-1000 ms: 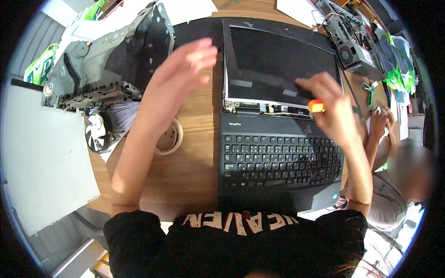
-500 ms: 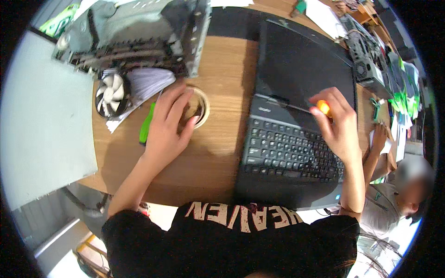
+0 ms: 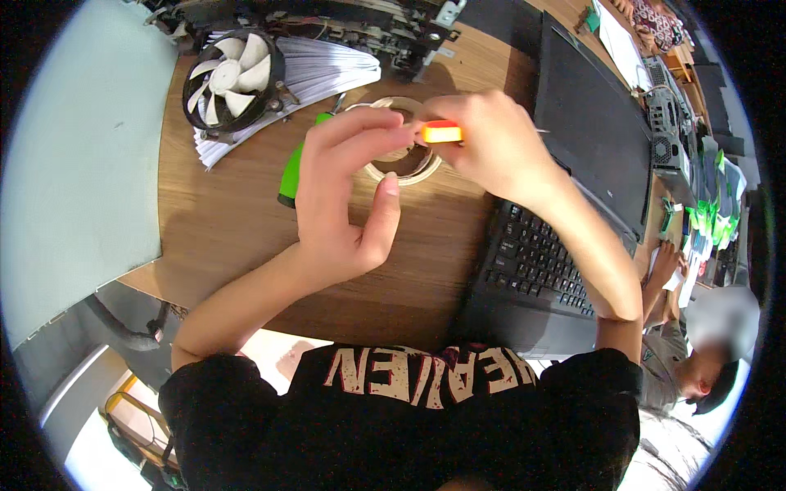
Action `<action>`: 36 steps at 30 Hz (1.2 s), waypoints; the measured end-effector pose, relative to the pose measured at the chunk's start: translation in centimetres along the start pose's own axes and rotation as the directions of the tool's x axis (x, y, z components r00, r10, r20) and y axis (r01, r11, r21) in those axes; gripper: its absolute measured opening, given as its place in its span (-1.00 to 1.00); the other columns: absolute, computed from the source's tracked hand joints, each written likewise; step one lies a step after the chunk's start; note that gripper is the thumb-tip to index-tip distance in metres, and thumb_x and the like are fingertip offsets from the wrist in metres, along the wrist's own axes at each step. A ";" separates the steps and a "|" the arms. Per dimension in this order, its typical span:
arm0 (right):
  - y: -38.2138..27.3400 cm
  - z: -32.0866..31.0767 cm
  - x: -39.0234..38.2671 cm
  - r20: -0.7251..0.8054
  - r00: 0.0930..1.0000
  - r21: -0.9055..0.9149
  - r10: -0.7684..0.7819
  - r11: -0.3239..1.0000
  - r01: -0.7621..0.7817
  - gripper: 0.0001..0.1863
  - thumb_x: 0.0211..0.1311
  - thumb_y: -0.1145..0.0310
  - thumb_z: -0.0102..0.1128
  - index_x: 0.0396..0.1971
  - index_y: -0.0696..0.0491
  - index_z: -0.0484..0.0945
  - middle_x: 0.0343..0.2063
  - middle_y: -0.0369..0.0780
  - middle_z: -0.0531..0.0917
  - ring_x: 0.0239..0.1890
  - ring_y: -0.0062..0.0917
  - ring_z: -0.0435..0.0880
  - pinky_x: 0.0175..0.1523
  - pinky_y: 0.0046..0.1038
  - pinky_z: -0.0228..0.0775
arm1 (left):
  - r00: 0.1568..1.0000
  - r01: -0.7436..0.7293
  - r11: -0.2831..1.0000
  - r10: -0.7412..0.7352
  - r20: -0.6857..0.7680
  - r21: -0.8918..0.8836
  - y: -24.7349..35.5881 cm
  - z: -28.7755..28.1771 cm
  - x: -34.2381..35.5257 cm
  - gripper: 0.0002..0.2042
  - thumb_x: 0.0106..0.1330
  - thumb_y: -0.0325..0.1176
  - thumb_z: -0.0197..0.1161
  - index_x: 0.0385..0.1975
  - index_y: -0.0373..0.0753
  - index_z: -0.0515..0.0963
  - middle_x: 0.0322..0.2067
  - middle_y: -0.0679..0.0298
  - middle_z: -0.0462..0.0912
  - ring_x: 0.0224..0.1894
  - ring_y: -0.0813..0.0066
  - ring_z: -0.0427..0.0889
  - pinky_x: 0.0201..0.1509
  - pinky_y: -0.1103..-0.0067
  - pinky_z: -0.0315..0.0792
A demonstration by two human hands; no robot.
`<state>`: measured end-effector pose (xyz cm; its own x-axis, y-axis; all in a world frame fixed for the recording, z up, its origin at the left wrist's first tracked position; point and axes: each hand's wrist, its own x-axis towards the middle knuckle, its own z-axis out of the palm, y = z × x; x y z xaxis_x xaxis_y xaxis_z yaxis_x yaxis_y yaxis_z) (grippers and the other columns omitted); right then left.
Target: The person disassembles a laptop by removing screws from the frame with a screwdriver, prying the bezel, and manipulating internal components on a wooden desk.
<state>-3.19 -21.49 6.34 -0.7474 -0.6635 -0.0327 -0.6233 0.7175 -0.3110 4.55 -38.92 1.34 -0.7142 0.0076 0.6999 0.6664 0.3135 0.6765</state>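
Note:
My right hand (image 3: pixel 499 147) grips a bright orange-and-yellow tool (image 3: pixel 442 133), probably by its handle, above the cream ring (image 3: pixel 413 172), a tape roll or similar. Beside it, my left hand (image 3: pixel 344 196) has thumb and fingers apart, its fingertips close to that tool; contact is unclear. A green-handled tool (image 3: pixel 291 178) lies partly hidden behind my left hand. To the right, a black laptop (image 3: pixel 528 307) is open, its screen (image 3: pixel 598 123) tilted far back, partly covered by my right forearm.
Top left: a fan (image 3: pixel 229 82) on fanned paper (image 3: pixel 332 65), below a metal chassis (image 3: pixel 385 29). A grey board (image 3: pixel 86 164) borders the left. Computer hardware (image 3: pixel 667 147) and green packets (image 3: pixel 711 217) line the right, near a co-worker's hand (image 3: pixel 667 262). Another person (image 3: pixel 655 24) is at top right.
My right hand has moved left from over the laptop to above the ring, carrying the orange tool. My left hand has come beside it. The view has shifted, putting the laptop further right.

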 end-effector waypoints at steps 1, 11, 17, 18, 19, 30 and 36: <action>-0.4 0.6 0.6 0.004 1.000 -0.002 -0.009 1.000 0.009 -0.74 -0.01 0.40 0.21 -0.24 -0.07 0.60 -0.49 -0.08 0.64 -0.36 -0.17 0.66 -0.28 -0.20 0.52 | 0.999 -0.020 1.000 0.020 -0.031 0.013 0.0 -0.2 0.1 -0.64 0.06 -0.59 0.12 -0.07 -0.31 0.44 -0.06 0.04 0.47 -0.02 0.16 0.44 0.09 0.41 0.30; -1.0 1.9 0.7 0.069 0.996 -0.322 -0.060 0.943 0.079 -0.83 -0.08 0.37 0.23 -0.41 0.04 0.56 -0.58 -0.11 0.63 -0.44 -0.18 0.65 -0.39 -0.20 0.49 | 0.997 0.027 0.996 -0.021 -0.073 0.085 -0.2 0.1 0.4 -0.71 0.06 -0.62 0.15 -0.17 -0.30 0.46 -0.15 0.08 0.49 -0.06 0.20 0.44 0.03 0.45 0.32; -1.2 -5.0 -8.4 -0.199 0.978 -0.173 0.066 0.980 -0.101 -0.84 -0.03 0.36 0.23 -0.48 0.07 0.45 -0.58 -0.14 0.62 -0.47 -0.21 0.65 -0.39 -0.24 0.49 | 0.981 -0.189 0.955 0.173 0.086 0.229 0.2 0.2 0.2 -0.73 0.12 -0.66 0.12 -0.16 -0.33 0.41 -0.17 0.10 0.45 -0.05 0.26 0.44 0.08 0.49 0.31; -0.6 -6.1 -10.1 -0.209 0.971 -0.186 0.115 0.970 -0.155 -0.83 -0.04 0.35 0.24 -0.48 0.07 0.45 -0.57 -0.15 0.62 -0.47 -0.22 0.65 -0.39 -0.25 0.48 | 0.982 -0.141 0.975 0.115 0.152 0.174 0.6 0.6 0.2 -0.76 0.13 -0.66 0.12 -0.19 -0.32 0.44 -0.19 0.12 0.50 -0.09 0.33 0.49 -0.02 0.52 0.37; 0.1 -7.0 -11.7 -0.213 0.963 -0.202 0.166 0.957 -0.210 -0.83 -0.04 0.35 0.24 -0.48 0.06 0.46 -0.57 -0.16 0.62 -0.47 -0.23 0.65 -0.38 -0.26 0.48 | 0.976 -0.166 0.972 0.139 0.168 0.163 1.5 1.6 1.4 -0.76 0.13 -0.66 0.12 -0.19 -0.32 0.44 -0.19 0.12 0.50 -0.09 0.33 0.49 -0.02 0.52 0.37; 10.3 -5.7 -22.3 -0.311 0.840 -0.142 0.445 0.852 -0.504 -0.73 -0.06 0.29 0.28 -0.41 0.08 0.43 -0.55 -0.13 0.61 -0.50 -0.23 0.66 -0.42 -0.28 0.51 | 0.874 0.345 0.889 -0.421 0.241 0.302 -9.0 24.1 14.4 -0.05 0.02 -0.01 0.39 0.22 -0.60 0.05 0.07 -0.29 0.37 0.15 -0.12 0.39 0.24 0.30 0.27; 9.3 -6.5 -31.7 -0.408 0.528 0.059 0.745 0.598 -0.799 -0.84 0.05 0.42 0.15 -0.38 0.03 0.37 -0.51 -0.14 0.60 -0.48 -0.17 0.63 -0.45 -0.23 0.43 | 0.585 0.732 0.652 -0.751 0.307 0.199 -10.2 25.6 14.9 -0.20 0.21 0.04 0.21 0.19 -0.59 0.19 0.13 -0.15 0.38 0.18 0.13 0.40 0.22 0.44 0.25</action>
<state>13.19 7.60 10.68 -0.9525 0.2710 0.1387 0.2380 0.9470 -0.2157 -18.38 -17.75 -1.02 -0.9839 0.0602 -0.1684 -0.1309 0.3989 0.9076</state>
